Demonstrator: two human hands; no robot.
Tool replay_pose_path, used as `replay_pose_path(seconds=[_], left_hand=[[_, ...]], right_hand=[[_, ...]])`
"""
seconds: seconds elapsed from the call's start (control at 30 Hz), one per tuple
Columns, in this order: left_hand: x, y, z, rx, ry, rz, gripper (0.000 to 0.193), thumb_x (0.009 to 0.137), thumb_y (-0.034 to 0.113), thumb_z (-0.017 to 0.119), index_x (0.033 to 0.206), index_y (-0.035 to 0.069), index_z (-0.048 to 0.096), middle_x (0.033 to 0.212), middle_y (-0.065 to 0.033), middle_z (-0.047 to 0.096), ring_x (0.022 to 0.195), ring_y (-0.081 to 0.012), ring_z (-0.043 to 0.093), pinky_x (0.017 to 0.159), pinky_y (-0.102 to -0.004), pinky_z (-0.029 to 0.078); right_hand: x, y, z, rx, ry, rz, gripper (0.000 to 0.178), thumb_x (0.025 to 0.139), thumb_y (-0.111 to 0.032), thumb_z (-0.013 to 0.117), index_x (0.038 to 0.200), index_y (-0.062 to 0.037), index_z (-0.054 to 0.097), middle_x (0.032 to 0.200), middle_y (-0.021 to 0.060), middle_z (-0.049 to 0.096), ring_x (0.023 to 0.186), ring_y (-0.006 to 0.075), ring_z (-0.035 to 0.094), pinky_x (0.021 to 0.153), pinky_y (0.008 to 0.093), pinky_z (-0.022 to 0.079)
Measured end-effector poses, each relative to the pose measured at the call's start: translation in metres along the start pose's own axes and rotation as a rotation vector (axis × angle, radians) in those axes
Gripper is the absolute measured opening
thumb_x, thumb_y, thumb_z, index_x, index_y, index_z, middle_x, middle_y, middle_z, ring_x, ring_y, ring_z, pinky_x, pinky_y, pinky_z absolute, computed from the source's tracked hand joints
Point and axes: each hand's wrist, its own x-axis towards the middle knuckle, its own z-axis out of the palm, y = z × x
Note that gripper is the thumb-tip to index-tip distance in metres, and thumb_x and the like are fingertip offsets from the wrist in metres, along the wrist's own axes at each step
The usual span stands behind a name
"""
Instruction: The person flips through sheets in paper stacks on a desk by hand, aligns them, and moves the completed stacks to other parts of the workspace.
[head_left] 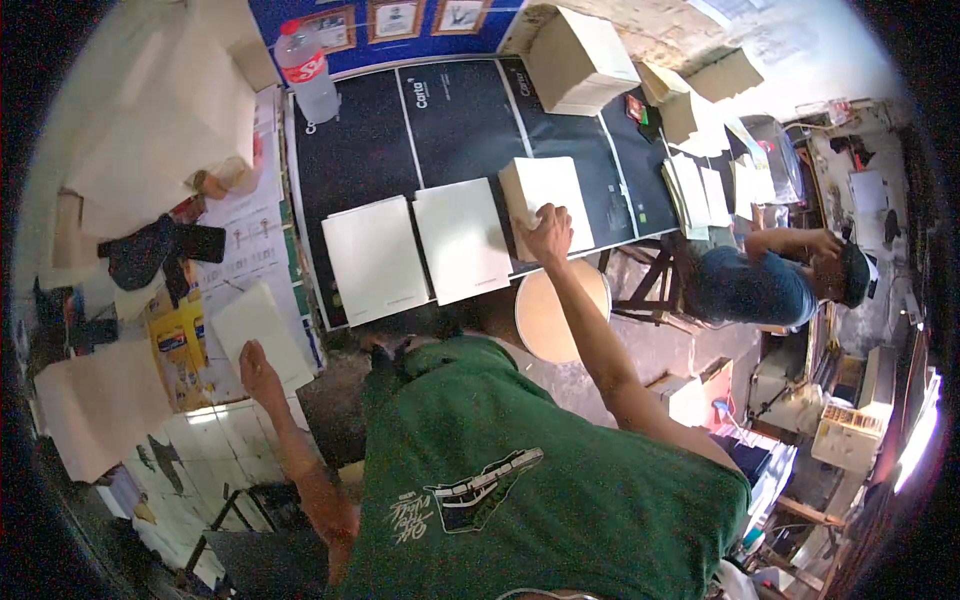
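My right hand [547, 236] rests on the near part of a tall stack of white paper [552, 185], its fingers bent and pinching at the top sheets. Left of that stack, two lower stacks, the middle paper stack [462, 240] and the left paper stack [373, 258], lie side by side along the near edge of the black-topped table [450, 140]. Over at the left side table, my left hand [262, 374] is closed on the near edge of a thin white paper bundle [262, 330]. How many sheets it grips cannot be told.
A clear plastic bottle [307, 72] stands at the table's far left corner. A big paper block [582, 62] sits at the far right. Below the table edge is a round stool [562, 312]. Another person [765, 280] sits to the right. Dark cloth [150, 255] lies on the left.
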Motion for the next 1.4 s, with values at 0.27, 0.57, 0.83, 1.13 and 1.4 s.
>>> replay_pose_path(seconds=[0.27, 0.57, 0.83, 1.13, 1.4], left_hand=[[-0.009, 0.092, 0.053, -0.12, -0.182, -0.031, 0.037, 0.098, 0.03, 0.063, 0.122, 0.001, 0.064, 0.11, -0.0109, 0.069, 0.097, -0.0188, 0.065, 0.087, -0.0338, 0.051], [-0.03, 0.091, 0.065, -0.104, -0.256, -0.045, 0.036, 0.097, 0.028, 0.065, 0.12, 0.001, 0.065, 0.095, -0.0071, 0.067, 0.085, -0.0153, 0.062, 0.081, -0.0317, 0.05], [-0.035, 0.081, 0.065, -0.171, -0.224, -0.013, 0.034, 0.097, 0.025, 0.065, 0.119, 0.0, 0.065, 0.09, -0.0044, 0.065, 0.081, -0.0127, 0.059, 0.078, -0.029, 0.049], [-0.039, 0.077, 0.066, -0.115, -0.258, -0.022, 0.034, 0.097, 0.024, 0.064, 0.12, -0.001, 0.065, 0.099, -0.0082, 0.07, 0.088, -0.0143, 0.064, 0.081, -0.031, 0.052], [-0.041, 0.079, 0.052, -0.087, -0.219, -0.021, 0.036, 0.097, 0.028, 0.065, 0.119, 0.001, 0.066, 0.1, -0.0112, 0.07, 0.09, -0.0185, 0.066, 0.082, -0.0338, 0.053]], right_hand=[[0.026, 0.057, 0.001, 0.352, -0.326, 0.127, 0.04, 0.076, -0.033, 0.083, 0.096, -0.0022, 0.067, 0.105, 0.0188, 0.069, 0.084, 0.0316, 0.07, 0.072, 0.0411, 0.055], [0.014, 0.046, -0.005, 0.207, -0.099, -0.305, 0.053, 0.085, -0.029, 0.073, 0.131, -0.007, 0.057, 0.114, 0.0202, 0.067, 0.096, 0.039, 0.068, 0.075, 0.0454, 0.056], [0.021, 0.053, -0.002, 0.207, -0.087, -0.234, 0.052, 0.084, -0.043, 0.073, 0.126, -0.0135, 0.062, 0.096, 0.0149, 0.073, 0.085, 0.0382, 0.07, 0.075, 0.0465, 0.056], [0.023, 0.051, -0.004, 0.12, -0.233, -0.314, 0.06, 0.084, -0.032, 0.073, 0.138, -0.0146, 0.053, 0.11, 0.0192, 0.068, 0.093, 0.0405, 0.067, 0.077, 0.0467, 0.056], [0.019, 0.046, -0.004, 0.131, -0.207, -0.245, 0.057, 0.083, -0.038, 0.075, 0.132, -0.0136, 0.06, 0.113, 0.0177, 0.069, 0.095, 0.0345, 0.07, 0.081, 0.0442, 0.056]])
